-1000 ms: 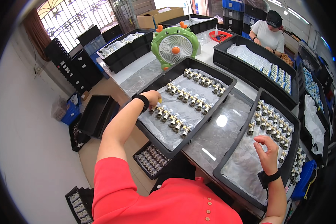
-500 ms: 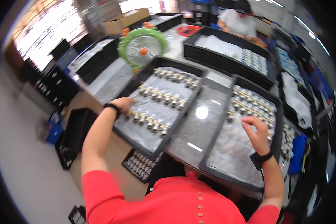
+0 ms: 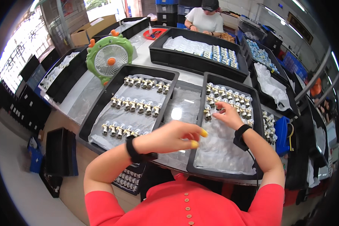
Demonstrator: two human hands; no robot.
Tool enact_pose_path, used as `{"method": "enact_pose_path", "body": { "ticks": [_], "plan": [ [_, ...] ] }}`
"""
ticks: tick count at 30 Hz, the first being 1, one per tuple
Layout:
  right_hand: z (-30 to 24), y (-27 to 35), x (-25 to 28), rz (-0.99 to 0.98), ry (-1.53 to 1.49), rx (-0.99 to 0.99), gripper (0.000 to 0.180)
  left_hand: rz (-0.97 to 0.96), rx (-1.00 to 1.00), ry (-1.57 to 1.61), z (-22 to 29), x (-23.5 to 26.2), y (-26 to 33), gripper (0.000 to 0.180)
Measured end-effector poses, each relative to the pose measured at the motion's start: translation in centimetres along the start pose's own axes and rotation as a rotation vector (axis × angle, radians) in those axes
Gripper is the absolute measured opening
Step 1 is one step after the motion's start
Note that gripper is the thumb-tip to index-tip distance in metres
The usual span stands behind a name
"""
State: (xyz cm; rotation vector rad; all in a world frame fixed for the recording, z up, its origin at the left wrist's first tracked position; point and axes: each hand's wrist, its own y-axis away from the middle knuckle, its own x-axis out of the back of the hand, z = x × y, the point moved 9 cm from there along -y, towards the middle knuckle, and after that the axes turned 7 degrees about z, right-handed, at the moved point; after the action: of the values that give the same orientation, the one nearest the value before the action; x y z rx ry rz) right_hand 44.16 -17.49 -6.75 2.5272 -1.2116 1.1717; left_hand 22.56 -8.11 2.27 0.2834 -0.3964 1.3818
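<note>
Just below centre at six o'clock, left hand (image 3: 165, 138) out over the gap between trays, yellow-tipped fingers (image 3: 203, 132) aimed toward four, thumb and forefinger well parted, nothing visible in between. Yellow covers probably for grip or to spare the fingertips, just a guess. Over at three, right hand (image 3: 229, 116) with thumb and fingers loosely curved, a gap showing, nothing obvious pinched. Tips right beside the end figurine (image 3: 207, 113), can't tell if touching. More white-and-gold figurines packed in close rows toward two, all inside the right tray (image 3: 214, 173), with bare white lining (image 3: 222, 154) toward five. Lining likely for cushioning, to avoid scuffs. At nine, left tray (image 3: 99, 107) with three rows of the same little guys, well apart, maybe for easy finger room. Farther out at ten, green fan (image 3: 110, 61) turned to face the seat, presumably for a breeze. At one, deep black tray (image 3: 184, 60) with blue-and-white pieces lined up at one end, and past that a co-worker (image 3: 207, 20) in a cap. Red dish (image 3: 148, 36) at twelve, blue bin (image 3: 282, 132) out past three.
</note>
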Motion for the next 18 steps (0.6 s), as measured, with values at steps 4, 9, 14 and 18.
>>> {"method": "enact_pose_path", "body": {
  "ticks": [4,9,14,18],
  "plan": [
    [-1.9,0.8,-3.7,-0.105,0.188,0.170,0.078,-0.036,-0.048,-0.039,-1.5,-3.1,-3.3,0.027],
    [-1.4,0.1,-3.5,-0.051,0.223,0.187,0.069,0.326,-0.027,0.174,-5.4,-0.8,-6.3,0.027],
    [-2.7,1.7,-0.7,-0.056,-0.082,0.015,0.069,0.558,-0.046,0.109,-6.1,2.5,-7.2,0.032],
    [-5.7,3.6,-0.4,-0.135,-0.420,-0.128,0.069,0.840,-0.246,-0.116,-4.7,9.6,-9.0,0.028]
  ]
}}
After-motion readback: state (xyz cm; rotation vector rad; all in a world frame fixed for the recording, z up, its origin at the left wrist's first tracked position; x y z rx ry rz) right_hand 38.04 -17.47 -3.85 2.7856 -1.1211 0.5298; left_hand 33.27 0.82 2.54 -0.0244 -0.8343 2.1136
